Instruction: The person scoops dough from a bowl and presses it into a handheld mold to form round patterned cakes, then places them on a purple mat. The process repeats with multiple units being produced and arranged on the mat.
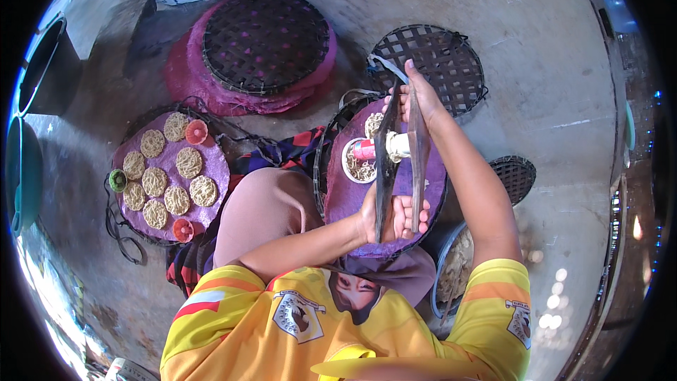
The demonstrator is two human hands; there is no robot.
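Both my hands hold a hand press (383, 162) with two long dark wooden bars and a white and red cylinder between them. My left hand (395, 217) is closed around the near ends of the bars. At the far ends, my right hand (417, 99) wraps the bars with its thumb stretched along them. Beneath the press lies a purple sheet (345, 194) on a round woven tray. On that sheet, a white ring (345, 162) surrounds pale noodle-like strands, partly hidden by the press. A nest of strands (374, 125) sits just beyond it.
To the left, another purple-covered tray (166, 180) bears several strand nests, two red flower-shaped pieces and a green one. Stacked purple sheets with a woven tray (264, 42) stand farther off. A bucket of pale material (455, 268) is by my right arm. Dark tubs (49, 70) line the left.
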